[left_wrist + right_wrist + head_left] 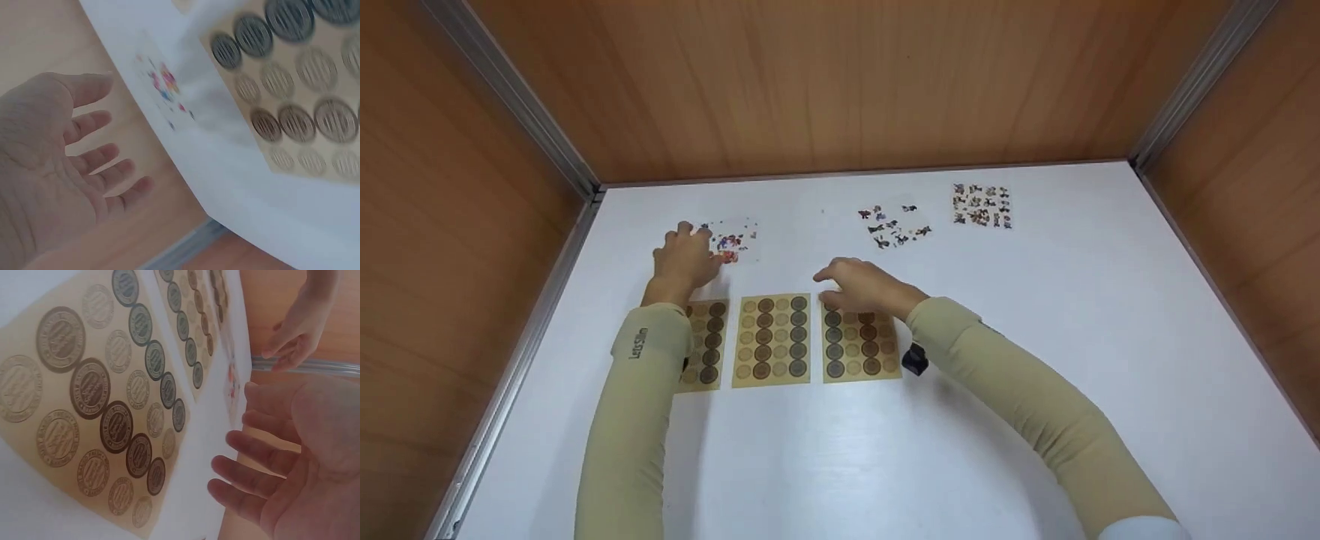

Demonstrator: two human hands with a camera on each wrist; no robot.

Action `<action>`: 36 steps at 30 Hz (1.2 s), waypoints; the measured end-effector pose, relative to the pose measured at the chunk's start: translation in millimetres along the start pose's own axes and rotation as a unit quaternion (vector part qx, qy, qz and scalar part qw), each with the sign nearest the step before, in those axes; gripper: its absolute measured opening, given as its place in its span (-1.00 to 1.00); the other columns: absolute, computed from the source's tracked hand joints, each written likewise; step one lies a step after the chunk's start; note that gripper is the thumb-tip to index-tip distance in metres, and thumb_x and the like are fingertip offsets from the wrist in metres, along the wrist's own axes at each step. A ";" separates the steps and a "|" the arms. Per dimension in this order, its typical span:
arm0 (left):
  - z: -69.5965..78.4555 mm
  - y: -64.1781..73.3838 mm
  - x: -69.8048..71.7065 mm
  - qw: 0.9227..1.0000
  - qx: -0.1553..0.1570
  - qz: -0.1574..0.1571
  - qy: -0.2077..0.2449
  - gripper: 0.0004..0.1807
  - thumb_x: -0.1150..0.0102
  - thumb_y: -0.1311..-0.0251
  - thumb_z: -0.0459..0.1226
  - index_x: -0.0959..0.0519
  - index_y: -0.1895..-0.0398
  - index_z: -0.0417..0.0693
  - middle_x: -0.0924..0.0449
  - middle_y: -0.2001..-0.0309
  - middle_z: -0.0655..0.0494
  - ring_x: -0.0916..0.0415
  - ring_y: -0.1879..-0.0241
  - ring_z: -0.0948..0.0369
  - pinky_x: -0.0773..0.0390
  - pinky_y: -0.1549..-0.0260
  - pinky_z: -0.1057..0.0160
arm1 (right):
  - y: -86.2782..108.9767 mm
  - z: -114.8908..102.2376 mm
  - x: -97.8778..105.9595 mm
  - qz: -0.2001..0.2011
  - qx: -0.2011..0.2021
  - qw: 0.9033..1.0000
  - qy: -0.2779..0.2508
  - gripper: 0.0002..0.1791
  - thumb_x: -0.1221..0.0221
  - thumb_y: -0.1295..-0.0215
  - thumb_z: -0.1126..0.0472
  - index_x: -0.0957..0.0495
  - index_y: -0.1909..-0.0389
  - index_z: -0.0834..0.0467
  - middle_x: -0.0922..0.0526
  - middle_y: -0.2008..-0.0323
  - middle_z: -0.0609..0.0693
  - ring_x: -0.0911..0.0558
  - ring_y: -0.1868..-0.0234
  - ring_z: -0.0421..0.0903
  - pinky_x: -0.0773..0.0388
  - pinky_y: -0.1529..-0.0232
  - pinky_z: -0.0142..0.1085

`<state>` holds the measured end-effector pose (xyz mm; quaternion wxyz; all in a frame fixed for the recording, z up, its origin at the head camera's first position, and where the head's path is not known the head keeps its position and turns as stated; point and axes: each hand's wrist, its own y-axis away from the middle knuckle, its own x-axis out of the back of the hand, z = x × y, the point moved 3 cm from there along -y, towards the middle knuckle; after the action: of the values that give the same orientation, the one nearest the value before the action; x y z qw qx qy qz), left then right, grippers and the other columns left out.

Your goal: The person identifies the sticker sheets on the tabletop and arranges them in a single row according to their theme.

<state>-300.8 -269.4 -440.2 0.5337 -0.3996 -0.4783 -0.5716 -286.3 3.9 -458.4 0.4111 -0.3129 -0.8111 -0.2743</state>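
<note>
My left hand (684, 259), fingers spread and loosely bent, hovers at the left edge of a clear sticker sheet (746, 244) with small colourful pictures. Nothing shows in its palm (45, 163) in the left wrist view. The right hand (859, 285) is above the top edge of the rightmost tan sheet of round stickers (862, 352), partly covering it. Its fingers (253, 453) are apart and hold nothing. A middle tan sheet (772, 341) lies between the forearms, and the left tan sheet (709, 345) is partly hidden by the left sleeve.
Two more clear sticker sheets lie at the back: one tilted (894, 225), another (982, 206) farther right. A small black object (915, 360) shows below the right forearm. Wooden panels (855, 82) wall the white table (810, 457) at the back and sides.
</note>
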 end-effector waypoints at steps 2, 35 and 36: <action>-10.4 -5.4 -2.3 1.000 0.014 -0.008 -0.002 -0.37 -0.08 -0.46 -0.16 -0.27 -0.46 -0.33 -0.05 -0.46 -0.46 -0.07 -0.42 -0.37 -0.23 -0.27 -0.45 | -11.6 -2.7 -3.4 0.006 0.015 1.000 0.004 -0.53 -0.14 -0.52 0.11 -0.50 -0.34 0.22 -0.51 -0.31 0.14 -0.47 -0.35 0.07 -0.37 -0.39 -0.11; -33.8 10.7 -59.9 0.979 0.062 -0.146 0.129 0.02 0.14 -0.48 0.18 0.27 -0.57 -0.41 0.48 -0.56 -0.39 0.57 -0.53 -0.27 0.46 -0.37 -0.45 | -79.9 -49.5 -78.6 -0.051 0.013 0.994 0.093 -0.31 0.24 -0.66 -0.08 0.07 -0.63 0.16 0.13 -0.62 0.06 0.17 -0.61 0.06 0.24 -0.58 -0.07; -32.7 11.0 -59.0 0.978 0.059 -0.154 0.130 0.03 0.13 -0.48 0.18 0.28 -0.57 -0.42 0.50 -0.56 -0.39 0.59 -0.53 -0.27 0.48 -0.36 -0.45 | -79.1 -49.6 -78.1 -0.056 0.011 0.994 0.096 -0.31 0.26 -0.66 -0.08 0.08 -0.63 0.16 0.13 -0.62 0.05 0.19 -0.61 0.05 0.25 -0.58 -0.07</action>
<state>-281.6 -287.4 -503.3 0.5196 -0.2111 -0.4936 -0.6647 -283.3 -104.7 -513.3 0.4741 -0.2350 -0.7872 -0.3169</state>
